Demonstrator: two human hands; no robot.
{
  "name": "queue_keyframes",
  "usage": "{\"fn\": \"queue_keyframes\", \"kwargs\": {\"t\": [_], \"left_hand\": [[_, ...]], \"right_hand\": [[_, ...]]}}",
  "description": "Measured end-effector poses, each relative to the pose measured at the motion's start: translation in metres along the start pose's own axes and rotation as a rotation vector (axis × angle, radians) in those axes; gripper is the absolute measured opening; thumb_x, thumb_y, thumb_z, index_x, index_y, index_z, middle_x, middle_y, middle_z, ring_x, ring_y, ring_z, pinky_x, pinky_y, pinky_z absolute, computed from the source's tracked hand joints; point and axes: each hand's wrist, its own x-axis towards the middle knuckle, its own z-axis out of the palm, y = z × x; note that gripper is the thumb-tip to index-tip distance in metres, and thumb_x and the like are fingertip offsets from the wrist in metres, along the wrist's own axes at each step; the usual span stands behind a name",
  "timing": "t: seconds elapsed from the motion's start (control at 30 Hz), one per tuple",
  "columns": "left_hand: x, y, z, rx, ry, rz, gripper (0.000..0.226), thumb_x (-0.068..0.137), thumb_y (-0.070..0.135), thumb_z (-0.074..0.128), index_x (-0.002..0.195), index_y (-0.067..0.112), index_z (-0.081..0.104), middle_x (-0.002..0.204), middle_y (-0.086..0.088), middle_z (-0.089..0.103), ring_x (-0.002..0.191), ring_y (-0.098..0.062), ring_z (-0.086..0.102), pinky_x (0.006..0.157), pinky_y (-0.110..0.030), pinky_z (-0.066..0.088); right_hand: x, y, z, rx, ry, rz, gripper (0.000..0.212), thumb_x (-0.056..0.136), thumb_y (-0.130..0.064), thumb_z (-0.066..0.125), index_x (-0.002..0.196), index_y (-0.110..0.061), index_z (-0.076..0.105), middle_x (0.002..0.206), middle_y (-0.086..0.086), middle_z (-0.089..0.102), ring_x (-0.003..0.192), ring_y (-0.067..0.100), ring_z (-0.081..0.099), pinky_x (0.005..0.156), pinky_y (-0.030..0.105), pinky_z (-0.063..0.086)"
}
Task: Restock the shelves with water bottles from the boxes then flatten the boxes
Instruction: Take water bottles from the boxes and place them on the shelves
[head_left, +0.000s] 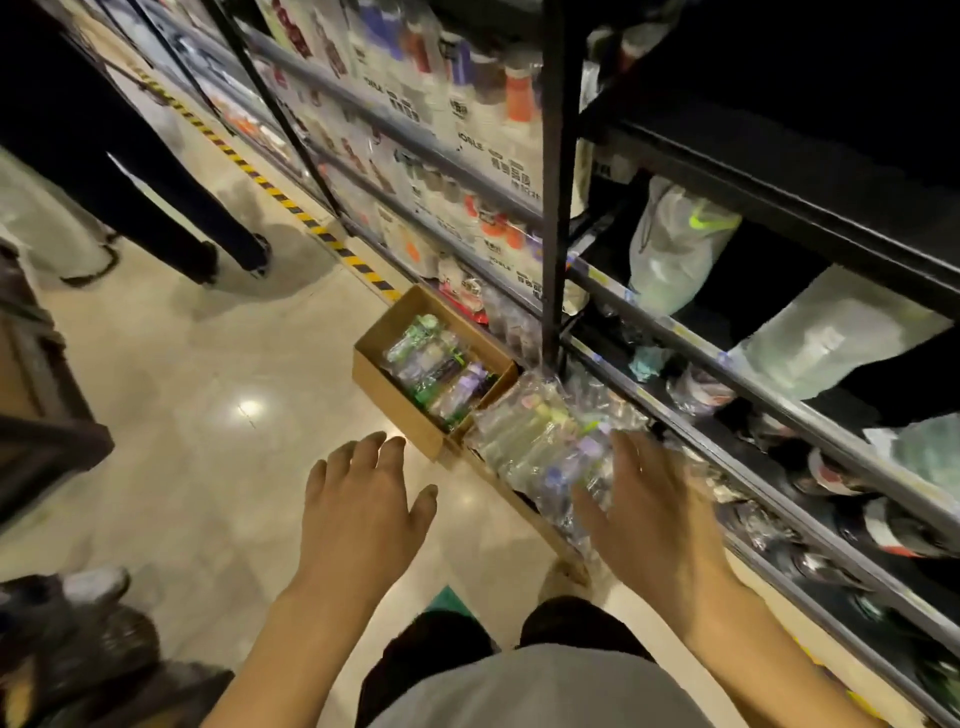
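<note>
Left hand (363, 504) spread open over the floor, holding nothing; right hand (652, 519), blurred, has straight fingers on the wrapped water bottles (535, 441) in the near box (519, 501), second open box (371, 364) just beyond, both against the shelf (727, 358).

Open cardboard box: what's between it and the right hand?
The shrink-wrapped bottle pack fills that stretch, running from the open cardboard box to the right hand. The head view shows it, but blur hides whether the hand touches the pack.
</note>
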Motion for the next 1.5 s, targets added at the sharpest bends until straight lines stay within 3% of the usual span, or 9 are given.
{"fn": "queue_keyframes", "kwargs": {"t": [0.13, 0.33, 0.53, 0.73, 0.9, 1.03, 1.3, 1.5], "left_hand": [[0.055, -0.038, -0.006, -0.033, -0.008, -0.016, 0.068, 0.101, 0.062, 0.039, 0.157, 0.026, 0.032, 0.164, 0.004, 0.033, 0.149, -0.024, 0.032, 0.12, -0.039, 0.029], [0.179, -0.118, -0.001, -0.061, -0.015, 0.005, 0.068, 0.098, 0.062, 0.05, 0.154, 0.024, 0.041, 0.16, 0.0, 0.043, 0.145, -0.028, 0.04, 0.117, -0.043, 0.034], [0.358, -0.207, 0.011, 0.013, -0.105, 0.149, 0.065, 0.095, 0.062, 0.056, 0.146, 0.022, 0.049, 0.151, -0.003, 0.053, 0.136, -0.033, 0.051, 0.109, -0.047, 0.044], [0.51, -0.244, 0.046, 0.034, -0.2, 0.278, 0.064, 0.095, 0.057, 0.059, 0.145, 0.019, 0.05, 0.145, -0.005, 0.057, 0.129, -0.034, 0.053, 0.103, -0.046, 0.048], [0.601, -0.228, 0.144, 0.015, -0.296, 0.355, 0.05, 0.097, 0.048, 0.058, 0.135, 0.016, 0.053, 0.131, -0.007, 0.061, 0.118, -0.033, 0.055, 0.094, -0.046, 0.049], [0.67, -0.211, 0.251, -0.072, -0.358, 0.324, 0.054, 0.097, 0.045, 0.061, 0.141, 0.016, 0.049, 0.137, -0.009, 0.057, 0.123, -0.035, 0.051, 0.096, -0.048, 0.047], [0.795, -0.195, 0.449, -0.219, -0.33, 0.188, 0.093, 0.089, 0.054, 0.072, 0.156, 0.01, 0.024, 0.156, -0.016, 0.036, 0.144, -0.038, 0.034, 0.116, -0.053, 0.033], [0.849, -0.202, 0.538, -0.326, -0.38, 0.028, 0.114, 0.082, 0.052, 0.081, 0.16, 0.007, 0.012, 0.16, -0.018, 0.032, 0.148, -0.04, 0.03, 0.121, -0.052, 0.03]], "right_hand": [[0.049, -0.047, -0.009, 0.011, -0.004, -0.006, 0.069, 0.096, -0.06, 0.043, 0.15, -0.017, 0.038, 0.149, 0.006, 0.045, 0.132, 0.032, 0.045, 0.104, 0.047, 0.044], [0.151, -0.129, 0.003, -0.025, -0.082, 0.027, 0.075, 0.097, -0.067, 0.033, 0.155, -0.021, 0.026, 0.152, 0.008, 0.039, 0.137, 0.031, 0.039, 0.112, 0.047, 0.033], [0.268, -0.238, 0.026, 0.046, -0.142, 0.254, 0.078, 0.101, -0.063, 0.039, 0.158, -0.012, 0.026, 0.164, 0.014, 0.029, 0.149, 0.037, 0.027, 0.12, 0.047, 0.025], [0.374, -0.308, 0.082, 0.209, -0.155, 0.399, 0.073, 0.098, -0.055, 0.05, 0.153, -0.009, 0.036, 0.153, 0.015, 0.044, 0.138, 0.037, 0.04, 0.113, 0.047, 0.035], [0.469, -0.32, 0.179, 0.281, -0.22, 0.477, 0.072, 0.099, -0.057, 0.05, 0.153, -0.012, 0.035, 0.149, 0.014, 0.044, 0.133, 0.036, 0.044, 0.107, 0.049, 0.041], [0.547, -0.31, 0.284, 0.343, -0.249, 0.553, 0.072, 0.098, -0.056, 0.053, 0.152, -0.013, 0.032, 0.15, 0.016, 0.043, 0.136, 0.038, 0.043, 0.108, 0.052, 0.041], [0.657, -0.26, 0.508, 0.59, -0.336, 0.886, 0.107, 0.092, -0.069, 0.058, 0.163, -0.014, -0.001, 0.168, 0.016, 0.017, 0.151, 0.042, 0.025, 0.116, 0.053, 0.034], [0.691, -0.23, 0.613, 0.822, -0.316, 1.104, 0.125, 0.083, -0.075, 0.064, 0.16, -0.015, -0.014, 0.164, 0.019, 0.026, 0.143, 0.044, 0.039, 0.109, 0.047, 0.041]]}}
